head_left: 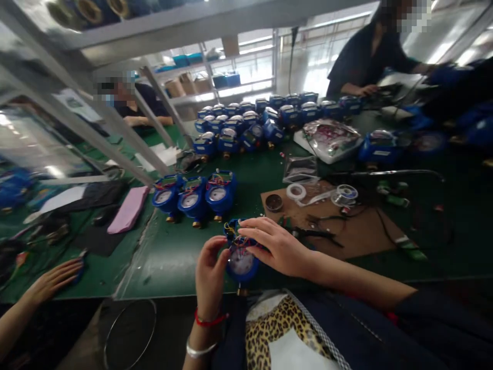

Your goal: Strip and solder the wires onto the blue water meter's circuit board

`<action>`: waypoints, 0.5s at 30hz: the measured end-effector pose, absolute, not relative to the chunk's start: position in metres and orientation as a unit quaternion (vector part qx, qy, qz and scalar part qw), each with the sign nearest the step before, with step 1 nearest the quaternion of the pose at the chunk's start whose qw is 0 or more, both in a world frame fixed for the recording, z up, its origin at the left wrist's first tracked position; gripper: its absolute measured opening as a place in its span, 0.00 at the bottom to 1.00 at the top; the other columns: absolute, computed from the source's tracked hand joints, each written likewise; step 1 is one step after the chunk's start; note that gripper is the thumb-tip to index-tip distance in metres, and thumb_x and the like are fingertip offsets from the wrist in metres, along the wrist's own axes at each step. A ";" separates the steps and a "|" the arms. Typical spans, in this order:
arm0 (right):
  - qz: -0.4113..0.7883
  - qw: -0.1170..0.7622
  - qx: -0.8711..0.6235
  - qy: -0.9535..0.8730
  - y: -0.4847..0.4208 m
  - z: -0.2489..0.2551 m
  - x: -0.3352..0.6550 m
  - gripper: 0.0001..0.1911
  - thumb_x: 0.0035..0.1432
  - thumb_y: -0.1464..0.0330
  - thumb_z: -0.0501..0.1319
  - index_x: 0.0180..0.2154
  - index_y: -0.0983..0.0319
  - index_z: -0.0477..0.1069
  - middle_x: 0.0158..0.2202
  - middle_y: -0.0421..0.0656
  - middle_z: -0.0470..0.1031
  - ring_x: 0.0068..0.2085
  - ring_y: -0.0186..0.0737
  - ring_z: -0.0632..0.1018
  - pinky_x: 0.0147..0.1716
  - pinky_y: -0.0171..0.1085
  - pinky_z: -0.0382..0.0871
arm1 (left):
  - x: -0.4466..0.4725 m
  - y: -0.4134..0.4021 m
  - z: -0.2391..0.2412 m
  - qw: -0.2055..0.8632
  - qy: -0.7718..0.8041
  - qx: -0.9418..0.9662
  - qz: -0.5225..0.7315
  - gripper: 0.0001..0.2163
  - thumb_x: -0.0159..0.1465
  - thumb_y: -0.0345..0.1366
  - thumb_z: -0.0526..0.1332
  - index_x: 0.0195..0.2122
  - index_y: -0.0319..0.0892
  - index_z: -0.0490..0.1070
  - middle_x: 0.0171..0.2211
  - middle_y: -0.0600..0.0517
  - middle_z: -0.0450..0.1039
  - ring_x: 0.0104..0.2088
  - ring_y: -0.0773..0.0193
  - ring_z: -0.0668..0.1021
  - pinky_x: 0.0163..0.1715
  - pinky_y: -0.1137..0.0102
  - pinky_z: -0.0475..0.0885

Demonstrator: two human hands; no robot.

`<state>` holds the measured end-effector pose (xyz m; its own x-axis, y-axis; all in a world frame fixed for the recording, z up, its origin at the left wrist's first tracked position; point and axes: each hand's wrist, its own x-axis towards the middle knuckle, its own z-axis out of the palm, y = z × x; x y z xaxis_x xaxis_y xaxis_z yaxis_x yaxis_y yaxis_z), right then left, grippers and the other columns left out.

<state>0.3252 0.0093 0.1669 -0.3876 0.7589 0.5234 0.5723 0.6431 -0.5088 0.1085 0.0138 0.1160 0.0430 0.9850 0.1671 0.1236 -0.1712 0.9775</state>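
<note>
A blue water meter point(241, 262) with a white dial and coloured wires on top is held at the near edge of the green table point(173, 257). My left hand point(210, 275) grips its left side, with a red string and a silver bangle on the wrist. My right hand point(277, 244) lies over the top right of the meter, fingers on the wires. Three more open blue meters point(192, 195) stand in a row just beyond.
Several finished blue meters point(246, 126) crowd the far middle. A brown mat point(346, 226) to the right carries solder reels, a tin and pliers. A co-worker's hand point(54, 280) rests at the left edge. Other people work at the back. A metal rack frame point(115, 128) crosses the left.
</note>
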 end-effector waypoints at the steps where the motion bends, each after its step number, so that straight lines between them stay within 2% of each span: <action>1: 0.122 0.382 -0.413 -0.817 0.003 0.165 0.340 0.18 0.66 0.66 0.53 0.56 0.62 0.66 0.59 0.41 0.63 0.59 0.31 0.64 0.61 0.34 0.60 | 0.107 0.012 0.116 0.414 0.485 0.583 0.503 0.15 0.63 0.38 0.63 0.49 0.38 0.68 0.50 0.46 0.68 0.51 0.65 0.72 0.54 0.70 0.66; 5: 0.094 0.355 -0.574 -0.732 -0.010 0.144 0.426 0.15 0.66 0.68 0.52 0.50 0.61 0.70 0.56 0.39 0.66 0.57 0.27 0.68 0.61 0.32 0.61 | 0.098 0.001 0.119 0.331 0.522 0.590 0.519 0.13 0.64 0.38 0.61 0.47 0.37 0.69 0.50 0.46 0.69 0.50 0.66 0.74 0.52 0.72 0.68; 8: 0.051 0.319 -0.691 -0.647 -0.006 0.118 0.488 0.15 0.65 0.67 0.52 0.49 0.62 0.71 0.52 0.40 0.69 0.54 0.31 0.70 0.60 0.35 0.63 | 0.092 -0.003 0.120 0.297 0.543 0.587 0.522 0.13 0.64 0.39 0.61 0.45 0.36 0.70 0.48 0.47 0.70 0.49 0.65 0.74 0.52 0.71 0.68; 11: 0.028 0.263 -0.697 -0.666 0.012 0.095 0.516 0.18 0.64 0.68 0.51 0.53 0.64 0.70 0.54 0.43 0.67 0.55 0.35 0.69 0.60 0.38 0.62 | 0.089 -0.003 0.119 0.277 0.566 0.582 0.514 0.13 0.64 0.40 0.60 0.44 0.36 0.70 0.47 0.47 0.71 0.48 0.65 0.74 0.52 0.71 0.68; 15: 0.031 0.199 -0.681 -0.704 0.054 0.074 0.509 0.23 0.64 0.71 0.48 0.57 0.64 0.68 0.60 0.48 0.59 0.60 0.42 0.63 0.63 0.42 0.57 | 0.093 -0.006 0.122 0.268 0.571 0.580 0.515 0.12 0.65 0.41 0.59 0.44 0.36 0.71 0.46 0.47 0.71 0.48 0.65 0.74 0.52 0.71 0.68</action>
<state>0.5090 0.0540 0.0736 0.0079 0.9714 0.2374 0.9466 0.0692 -0.3150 0.0926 -0.0059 0.1216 -0.1830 0.9392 0.2906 0.3864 -0.2031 0.8997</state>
